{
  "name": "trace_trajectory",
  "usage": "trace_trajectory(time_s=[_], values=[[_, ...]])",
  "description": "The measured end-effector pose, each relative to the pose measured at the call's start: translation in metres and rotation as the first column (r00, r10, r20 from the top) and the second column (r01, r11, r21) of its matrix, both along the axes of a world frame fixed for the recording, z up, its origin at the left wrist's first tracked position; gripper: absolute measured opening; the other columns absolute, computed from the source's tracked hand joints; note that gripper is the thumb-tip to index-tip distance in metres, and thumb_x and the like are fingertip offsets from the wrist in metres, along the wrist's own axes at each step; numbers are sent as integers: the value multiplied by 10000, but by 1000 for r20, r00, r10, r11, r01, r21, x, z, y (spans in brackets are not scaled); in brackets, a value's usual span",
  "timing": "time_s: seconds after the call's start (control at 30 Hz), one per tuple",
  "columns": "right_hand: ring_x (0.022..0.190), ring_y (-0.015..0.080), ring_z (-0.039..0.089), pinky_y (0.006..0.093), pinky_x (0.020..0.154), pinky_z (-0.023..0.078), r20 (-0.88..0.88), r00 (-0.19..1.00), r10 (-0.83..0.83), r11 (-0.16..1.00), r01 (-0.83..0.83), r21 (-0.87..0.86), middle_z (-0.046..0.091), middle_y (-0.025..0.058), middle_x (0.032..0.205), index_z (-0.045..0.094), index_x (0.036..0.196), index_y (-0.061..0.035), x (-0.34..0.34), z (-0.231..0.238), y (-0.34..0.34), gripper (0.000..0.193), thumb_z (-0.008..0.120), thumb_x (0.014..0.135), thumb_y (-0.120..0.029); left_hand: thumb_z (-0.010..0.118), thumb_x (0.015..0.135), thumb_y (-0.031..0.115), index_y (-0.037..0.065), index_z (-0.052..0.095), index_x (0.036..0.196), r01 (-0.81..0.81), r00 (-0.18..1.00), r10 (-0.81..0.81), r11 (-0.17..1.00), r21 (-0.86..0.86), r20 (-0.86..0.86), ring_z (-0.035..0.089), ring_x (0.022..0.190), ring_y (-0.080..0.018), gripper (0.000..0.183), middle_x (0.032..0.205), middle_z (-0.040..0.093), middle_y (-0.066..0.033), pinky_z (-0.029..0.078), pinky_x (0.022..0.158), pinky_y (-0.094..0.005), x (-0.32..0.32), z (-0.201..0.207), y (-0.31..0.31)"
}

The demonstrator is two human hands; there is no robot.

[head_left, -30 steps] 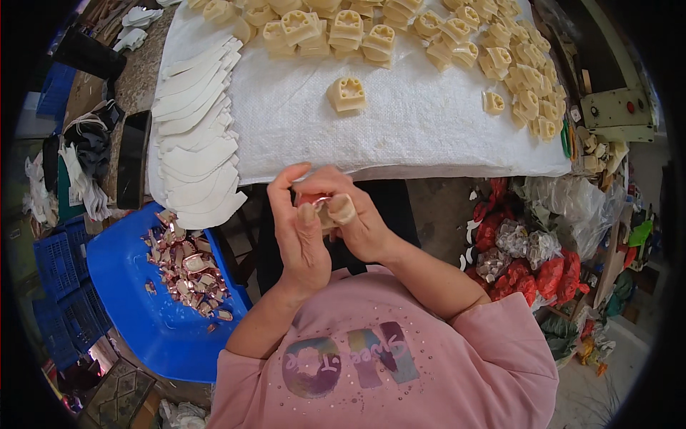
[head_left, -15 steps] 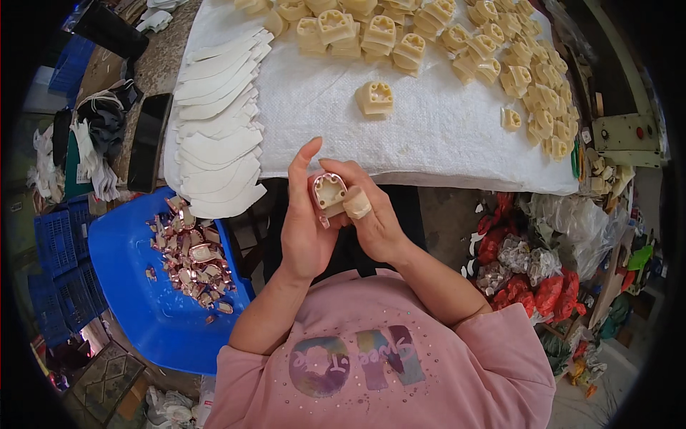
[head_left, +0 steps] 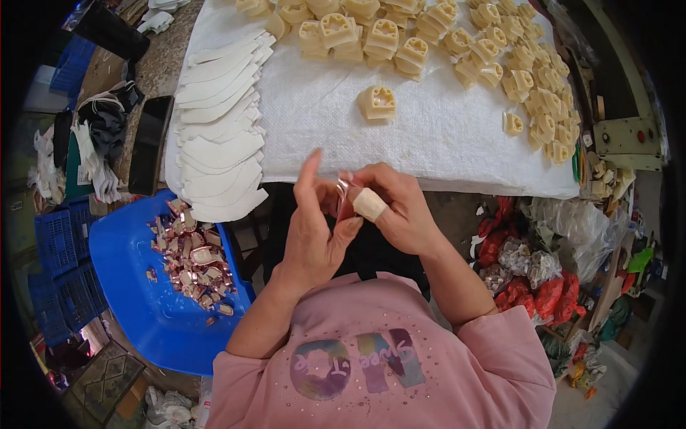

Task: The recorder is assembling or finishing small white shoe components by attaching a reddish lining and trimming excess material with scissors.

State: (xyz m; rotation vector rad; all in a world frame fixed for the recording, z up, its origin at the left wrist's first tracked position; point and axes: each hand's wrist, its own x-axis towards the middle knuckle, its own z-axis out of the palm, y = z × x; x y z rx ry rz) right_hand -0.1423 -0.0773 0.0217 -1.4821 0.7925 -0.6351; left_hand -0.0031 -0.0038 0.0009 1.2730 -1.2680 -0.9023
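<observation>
Both hands are together just off the near edge of the white-covered table. Between them is a small part with a shiny pink metallic skin (head_left: 344,202), turned edge-on, so its hollow face is hidden. My left hand (head_left: 309,239) grips it with the thumb at its lower end, one finger pointing up and away. At its upper side, my right hand (head_left: 406,214) pinches it between thumb and fingers. A cream-coloured wrap (head_left: 369,204) covers the right thumb. On the table ahead stands a single cream moulded block (head_left: 376,104) with holes in its top.
Many similar cream blocks (head_left: 411,57) crowd the table's far and right sides. White curved cut pieces (head_left: 221,154) overlap along its left. A blue basin (head_left: 153,314) at lower left holds pink shiny parts (head_left: 196,254). A dark phone (head_left: 150,143) lies beside the table; red bags (head_left: 550,297) lie right.
The pink-skinned part has turned from showing its cream hollow face to edge-on. My right hand has shifted right and now pinches its upper side, and the left thumb has come across it.
</observation>
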Motion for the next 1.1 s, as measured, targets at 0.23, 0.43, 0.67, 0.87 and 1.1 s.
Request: trace_trajectory(time_s=[0.23, 0.43, 0.67, 0.87, 1.1], values=[[675, 87, 514, 227, 580, 417, 211, 978, -10, 927, -69, 367, 566, 27, 780, 572, 923, -10, -6, -12, -16, 216, 554, 904, -224, 633, 720, -113, -9, 481, 1161, 17, 995, 4, 977, 211, -103, 560, 969, -142, 478, 1057, 540, -79, 474, 847, -264, 8, 16, 0], [718, 78, 513, 237, 601, 419, 210, 943, 259, 947, -290, 137, 574, 9, 808, 575, 879, -25, -13, -21, -28, 176, 540, 918, -193, 671, 657, -117, 0, 552, 1083, 4, 959, -1, 1000, -10, 285, 571, 804, -117, 458, 898, 524, -49, 486, 654, -227, 3, 26, -4], [719, 85, 528, 251, 593, 433, 26, 999, -31, 996, 29, 84, 584, 17, 828, 596, 876, -31, -6, -27, -10, 167, 529, 913, -181, 767, 626, 11, 23, 555, 993, -92, 916, 126, 990, -108, 380, 575, 670, -93, 424, 781, 573, -29, 472, 595, -210, -2, 16, -13], [862, 125, 550, 262, 753, 448, 414, 910, 0, 952, -127, 278, 597, 37, 931, 611, 1006, -14, -14, -31, -4, 210, 480, 942, -165, 803, 608, 75, -7, 490, 915, -95, 897, 171, 975, -200, 408, 650, 666, -146, 447, 762, 624, -107, 519, 599, -250, -10, 13, -11], [745, 123, 541, 260, 680, 447, 217, 963, -160, 979, 127, 158, 573, 36, 877, 582, 985, -18, 7, -39, 5, 257, 440, 956, -230, 785, 586, 75, -9, 480, 859, -248, 819, 370, 917, -311, 438, 617, 556, -251, 418, 671, 559, -105, 499, 504, -299, -19, -2, -17]])
